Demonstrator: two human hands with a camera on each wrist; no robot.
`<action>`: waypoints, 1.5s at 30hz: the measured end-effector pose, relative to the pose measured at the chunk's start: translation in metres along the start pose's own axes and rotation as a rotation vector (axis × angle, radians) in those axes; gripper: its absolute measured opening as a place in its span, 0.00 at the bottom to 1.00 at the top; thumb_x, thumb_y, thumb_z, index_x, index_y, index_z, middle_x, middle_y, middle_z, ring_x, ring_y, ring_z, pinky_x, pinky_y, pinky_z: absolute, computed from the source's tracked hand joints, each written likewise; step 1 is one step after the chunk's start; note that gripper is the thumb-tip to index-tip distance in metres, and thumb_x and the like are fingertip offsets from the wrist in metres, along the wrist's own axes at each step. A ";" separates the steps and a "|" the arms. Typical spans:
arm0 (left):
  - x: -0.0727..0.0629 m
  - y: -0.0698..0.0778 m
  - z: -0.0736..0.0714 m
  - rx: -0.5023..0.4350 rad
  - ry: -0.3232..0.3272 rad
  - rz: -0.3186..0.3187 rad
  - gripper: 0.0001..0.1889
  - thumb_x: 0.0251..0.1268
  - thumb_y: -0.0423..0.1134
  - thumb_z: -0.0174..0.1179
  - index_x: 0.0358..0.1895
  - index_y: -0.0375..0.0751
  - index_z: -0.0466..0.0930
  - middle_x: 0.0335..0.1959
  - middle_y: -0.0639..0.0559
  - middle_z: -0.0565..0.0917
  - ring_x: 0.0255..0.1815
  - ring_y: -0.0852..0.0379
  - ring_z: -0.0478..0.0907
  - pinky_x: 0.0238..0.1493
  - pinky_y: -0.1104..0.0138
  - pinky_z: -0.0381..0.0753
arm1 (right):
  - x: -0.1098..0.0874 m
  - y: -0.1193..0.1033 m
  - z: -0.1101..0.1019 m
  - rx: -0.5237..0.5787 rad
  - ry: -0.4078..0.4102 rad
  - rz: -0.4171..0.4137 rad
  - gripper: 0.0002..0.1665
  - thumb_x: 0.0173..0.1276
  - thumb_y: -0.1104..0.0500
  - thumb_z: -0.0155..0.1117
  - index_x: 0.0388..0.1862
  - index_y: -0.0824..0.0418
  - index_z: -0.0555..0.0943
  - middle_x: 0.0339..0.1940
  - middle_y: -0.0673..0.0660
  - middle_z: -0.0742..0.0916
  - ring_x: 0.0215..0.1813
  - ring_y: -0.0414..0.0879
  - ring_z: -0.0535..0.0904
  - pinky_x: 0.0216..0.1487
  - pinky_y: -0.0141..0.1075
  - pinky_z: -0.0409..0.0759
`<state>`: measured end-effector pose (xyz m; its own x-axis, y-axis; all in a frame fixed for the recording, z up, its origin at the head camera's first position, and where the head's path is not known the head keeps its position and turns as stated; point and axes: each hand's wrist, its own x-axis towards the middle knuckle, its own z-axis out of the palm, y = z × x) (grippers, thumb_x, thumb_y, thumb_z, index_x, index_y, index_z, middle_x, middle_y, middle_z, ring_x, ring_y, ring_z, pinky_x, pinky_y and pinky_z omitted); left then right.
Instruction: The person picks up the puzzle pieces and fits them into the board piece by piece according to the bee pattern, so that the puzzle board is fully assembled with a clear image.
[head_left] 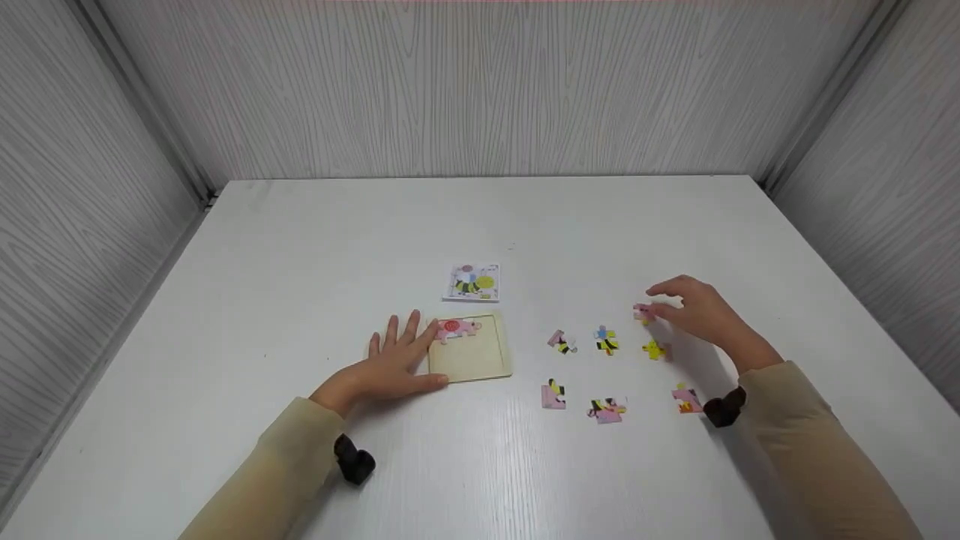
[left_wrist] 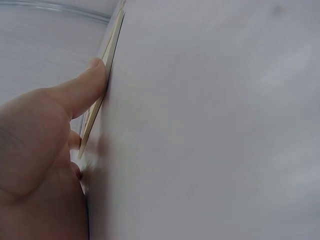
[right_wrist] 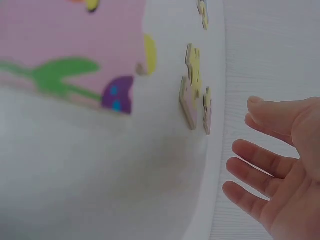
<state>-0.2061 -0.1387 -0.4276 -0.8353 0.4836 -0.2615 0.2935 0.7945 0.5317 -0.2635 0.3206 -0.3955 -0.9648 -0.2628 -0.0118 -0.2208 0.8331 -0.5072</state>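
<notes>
A shallow wooden puzzle tray (head_left: 472, 356) lies on the table, with a pink puzzle piece showing a red spiral (head_left: 456, 328) along its upper left edge. My left hand (head_left: 397, 367) lies spread at the tray's left side; its thumb (left_wrist: 87, 87) touches the tray edge in the left wrist view. Over on the right, my right hand (head_left: 697, 311) hovers by a pink piece (head_left: 642, 312), its thumb overlapping that piece in the head view. The right wrist view shows the right fingers (right_wrist: 260, 160) loosely bent, holding nothing, with puzzle pieces (right_wrist: 189, 102) beyond them.
Between the hands lie loose pieces: a blue and yellow one (head_left: 606, 340), a yellow one (head_left: 655, 350), and several pink ones, including one at lower right (head_left: 686, 398). A square picture card with a bee (head_left: 472, 283) sits behind the tray. Pale panels (head_left: 480, 90) enclose the table.
</notes>
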 end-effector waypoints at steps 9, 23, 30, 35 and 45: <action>0.002 -0.003 0.000 -0.001 0.007 -0.002 0.49 0.59 0.66 0.51 0.75 0.49 0.36 0.73 0.42 0.26 0.70 0.40 0.16 0.63 0.42 0.21 | 0.000 0.006 0.003 -0.029 -0.059 0.068 0.25 0.66 0.55 0.61 0.58 0.67 0.74 0.59 0.69 0.73 0.62 0.64 0.65 0.59 0.58 0.64; 0.000 0.001 0.001 -0.004 0.015 -0.011 0.49 0.58 0.66 0.52 0.75 0.49 0.37 0.74 0.42 0.28 0.70 0.40 0.17 0.63 0.42 0.21 | 0.003 0.013 0.004 -0.105 -0.119 0.019 0.24 0.62 0.60 0.64 0.57 0.67 0.75 0.57 0.70 0.73 0.61 0.65 0.65 0.60 0.59 0.61; 0.000 0.001 0.001 -0.004 0.025 0.010 0.48 0.59 0.64 0.53 0.75 0.46 0.38 0.74 0.40 0.29 0.70 0.38 0.18 0.62 0.41 0.22 | 0.008 0.013 0.006 -0.186 -0.109 -0.041 0.21 0.62 0.61 0.63 0.54 0.68 0.77 0.55 0.72 0.74 0.59 0.66 0.66 0.57 0.59 0.64; 0.001 0.000 0.003 -0.008 0.019 0.010 0.49 0.59 0.64 0.53 0.75 0.46 0.38 0.73 0.40 0.29 0.70 0.38 0.18 0.62 0.41 0.22 | 0.009 0.016 0.007 -0.187 -0.107 -0.040 0.20 0.62 0.61 0.63 0.52 0.68 0.79 0.54 0.71 0.75 0.59 0.66 0.66 0.57 0.59 0.64; 0.001 0.000 0.000 -0.015 0.010 -0.003 0.49 0.59 0.66 0.52 0.75 0.48 0.37 0.74 0.42 0.27 0.70 0.39 0.17 0.63 0.42 0.21 | 0.008 0.013 0.008 -0.133 -0.097 -0.001 0.14 0.64 0.60 0.61 0.47 0.65 0.80 0.54 0.69 0.74 0.58 0.64 0.66 0.57 0.58 0.64</action>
<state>-0.2063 -0.1382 -0.4279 -0.8409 0.4775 -0.2546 0.2842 0.7900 0.5432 -0.2733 0.3257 -0.4089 -0.9477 -0.3041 -0.0973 -0.2450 0.8880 -0.3892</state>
